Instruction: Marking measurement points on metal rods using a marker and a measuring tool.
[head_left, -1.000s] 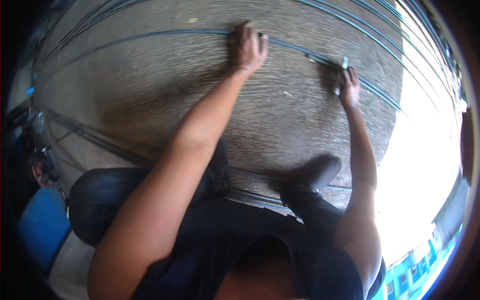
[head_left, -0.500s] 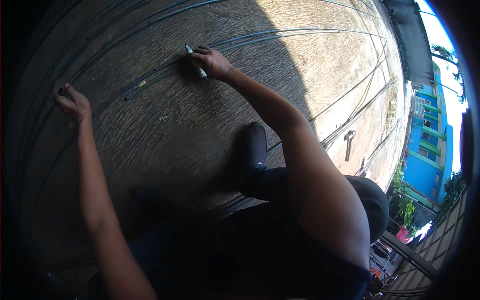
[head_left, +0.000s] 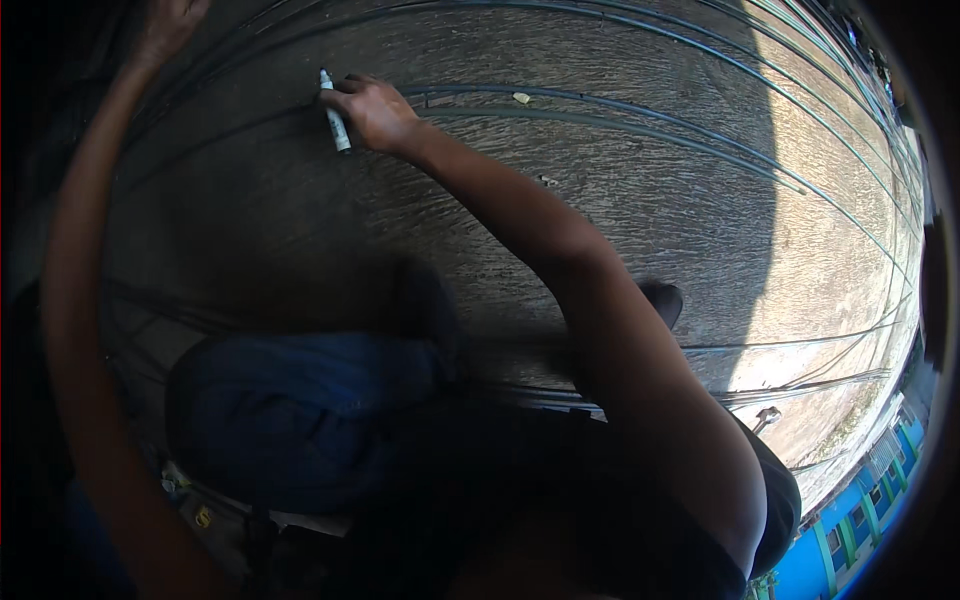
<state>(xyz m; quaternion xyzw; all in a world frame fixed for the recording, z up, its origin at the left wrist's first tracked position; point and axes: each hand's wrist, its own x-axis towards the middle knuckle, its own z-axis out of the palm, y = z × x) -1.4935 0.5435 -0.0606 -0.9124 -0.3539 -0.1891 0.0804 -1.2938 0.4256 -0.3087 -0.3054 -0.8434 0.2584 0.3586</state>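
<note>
My right hand (head_left: 372,112) grips a white marker pen (head_left: 338,130) that has a dark tip at its upper end. It is held over the ground, by the left part of several long thin grey rods (head_left: 585,97). At the upper left, my left hand (head_left: 175,22) is partly cut off by the picture's edge. Its fingers hardly show, so whether it holds anything is hidden. A small pale scrap (head_left: 521,98) lies on the rods to the right of my right hand.
Rough concrete ground (head_left: 620,230) lies mostly in shade, with a sunlit strip on the right. More long rods cross at the top and behind my legs. A hammer-like tool (head_left: 767,418) lies at the lower right. My bent knee (head_left: 290,400) and dark shoes are close by.
My view has swung to the left along the rods. Both hands have shifted leftward along them, the left one partly out of the picture. The marker pen stays in my right hand.
</note>
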